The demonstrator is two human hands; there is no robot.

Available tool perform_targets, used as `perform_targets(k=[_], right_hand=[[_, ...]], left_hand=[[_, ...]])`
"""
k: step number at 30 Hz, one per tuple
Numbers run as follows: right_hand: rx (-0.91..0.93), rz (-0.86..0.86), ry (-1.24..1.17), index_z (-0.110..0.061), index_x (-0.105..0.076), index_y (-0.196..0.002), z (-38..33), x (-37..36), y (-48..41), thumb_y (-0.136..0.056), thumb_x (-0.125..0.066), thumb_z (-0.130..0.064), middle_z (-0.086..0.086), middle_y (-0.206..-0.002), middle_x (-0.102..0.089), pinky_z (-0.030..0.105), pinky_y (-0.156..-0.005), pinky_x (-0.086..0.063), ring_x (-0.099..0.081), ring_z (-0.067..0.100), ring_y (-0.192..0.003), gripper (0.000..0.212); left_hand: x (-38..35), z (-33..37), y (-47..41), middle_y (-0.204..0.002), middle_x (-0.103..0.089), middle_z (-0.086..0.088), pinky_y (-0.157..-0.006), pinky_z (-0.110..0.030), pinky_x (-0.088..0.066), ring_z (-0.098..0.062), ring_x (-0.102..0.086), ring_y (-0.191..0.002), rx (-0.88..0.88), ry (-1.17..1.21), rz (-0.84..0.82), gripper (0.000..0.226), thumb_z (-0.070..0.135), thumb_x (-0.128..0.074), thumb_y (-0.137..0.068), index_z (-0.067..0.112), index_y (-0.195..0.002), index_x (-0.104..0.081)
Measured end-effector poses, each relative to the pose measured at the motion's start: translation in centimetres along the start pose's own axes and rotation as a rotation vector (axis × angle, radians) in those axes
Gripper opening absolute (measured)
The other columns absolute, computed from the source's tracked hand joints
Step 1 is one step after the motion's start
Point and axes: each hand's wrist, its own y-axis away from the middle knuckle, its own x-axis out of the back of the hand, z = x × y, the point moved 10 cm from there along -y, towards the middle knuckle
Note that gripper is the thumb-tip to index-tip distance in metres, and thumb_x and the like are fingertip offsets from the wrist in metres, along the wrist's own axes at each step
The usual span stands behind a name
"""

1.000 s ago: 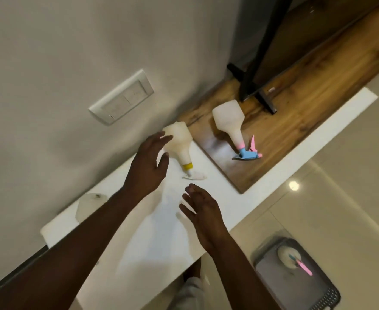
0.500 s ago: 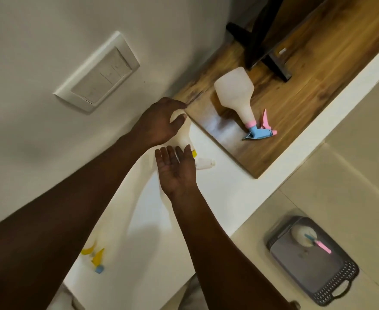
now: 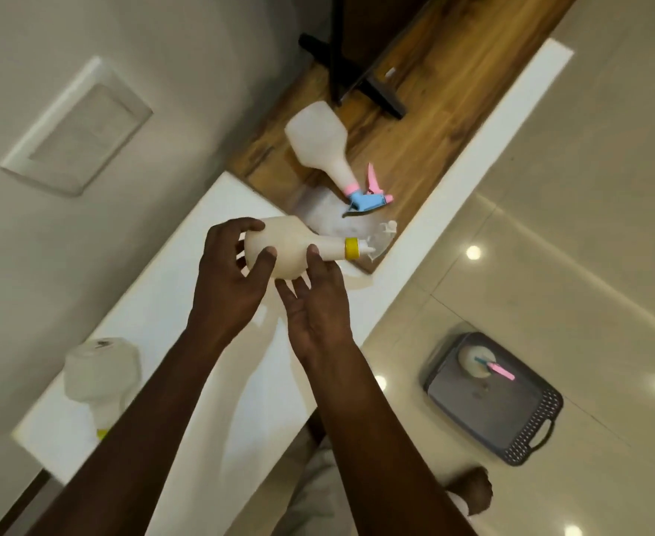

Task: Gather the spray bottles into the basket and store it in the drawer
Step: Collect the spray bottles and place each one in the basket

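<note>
Two hands meet at the centre of the frame around a white bottle point(image 3: 291, 247) with a yellow collar and a clear, blurred spray head pointing right. The left hand point(image 3: 229, 276) curls over the bottle's fat end, fingers and thumb wrapped on it; the right hand point(image 3: 318, 311) lies palm up beneath it, fingers spread and touching its underside, not closed. The bottle is held above the white counter point(image 3: 156, 326), near the edge of the wood top point(image 3: 426, 110). A second bottle point(image 3: 320, 148), with a pink and blue trigger, lies on the wood above centre. A third bottle point(image 3: 101, 369) stands on the counter at lower left, partly hidden by the left forearm. The grey basket point(image 3: 511, 415) sits on the floor at lower right, with one pink-triggered bottle point(image 3: 476, 361) inside at its upper corner.
</note>
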Motion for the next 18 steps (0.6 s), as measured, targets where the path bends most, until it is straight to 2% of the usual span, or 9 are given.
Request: perform_targets(k=[2,5,9,12,16,18], right_hand=[[0.095,0.010,0.050,-0.019,-0.057,-0.142,-3.0,2.7,1.9,-0.101,-0.071,-0.021,0.007,-0.136,-0.071,0.054,-0.113,-0.052,-0.069,0.029,-0.128,0.043],[0.224,0.024,0.098,-0.019,-0.054,-0.147,-7.3,7.4,4.8,-0.100,-0.072,-0.016,0.004,-0.139,-0.070,0.052,-0.111,-0.053,-0.068,0.025,-0.129,0.050],[0.369,0.107,0.150,-0.024,-0.056,-0.147,-12.5,15.3,8.2,-0.098,-0.074,-0.014,-0.001,-0.141,-0.070,0.052,-0.115,-0.050,-0.067,0.019,-0.131,0.054],[0.465,0.200,0.217,-0.027,-0.060,-0.143,-16.3,21.8,10.2,-0.095,-0.078,-0.012,-0.004,-0.138,-0.071,0.053,-0.116,-0.049,-0.066,0.017,-0.131,0.054],[0.528,0.349,0.385,-0.039,-0.064,-0.131,-19.8,30.2,11.9,-0.089,-0.085,-0.016,-0.012,-0.133,-0.073,0.036,-0.113,-0.052,-0.067,0.005,-0.126,0.053],[0.560,0.373,0.477,-0.042,-0.065,-0.124,-21.1,34.2,12.2,-0.086,-0.087,-0.016,-0.014,-0.130,-0.072,0.027,-0.110,-0.051,-0.066,0.004,-0.125,0.051]], left_hand=[[-2.7,1.1,2.4,-0.139,-0.053,0.010,-0.082,-0.009,-0.055,-0.002,-0.064,-0.118,0.018,0.040,-0.037,0.035,0.028,-0.070,-0.095,0.034,-0.126,-0.056],[-7.1,2.4,5.5,-0.138,-0.059,0.011,-0.080,-0.004,-0.051,0.005,-0.065,-0.115,0.054,0.070,-0.091,0.033,0.026,-0.070,-0.098,0.030,-0.128,-0.058],[-14.5,4.9,9.6,-0.136,-0.066,0.015,-0.086,-0.002,-0.050,0.009,-0.064,-0.116,0.049,0.050,-0.184,0.037,0.034,-0.066,-0.100,0.032,-0.137,-0.062],[-21.2,6.1,12.7,-0.142,-0.066,0.011,-0.089,0.002,-0.046,0.010,-0.063,-0.115,0.062,0.021,-0.273,0.040,0.038,-0.063,-0.102,0.033,-0.141,-0.062],[-30.0,5.1,17.1,-0.144,-0.063,0.015,-0.079,0.005,-0.039,0.028,-0.051,-0.101,0.153,-0.030,-0.389,0.049,0.059,-0.056,-0.098,0.041,-0.144,-0.058],[-34.4,3.9,19.4,-0.144,-0.063,0.015,-0.077,0.009,-0.037,0.034,-0.050,-0.096,0.185,-0.039,-0.440,0.050,0.058,-0.056,-0.099,0.039,-0.146,-0.057]])
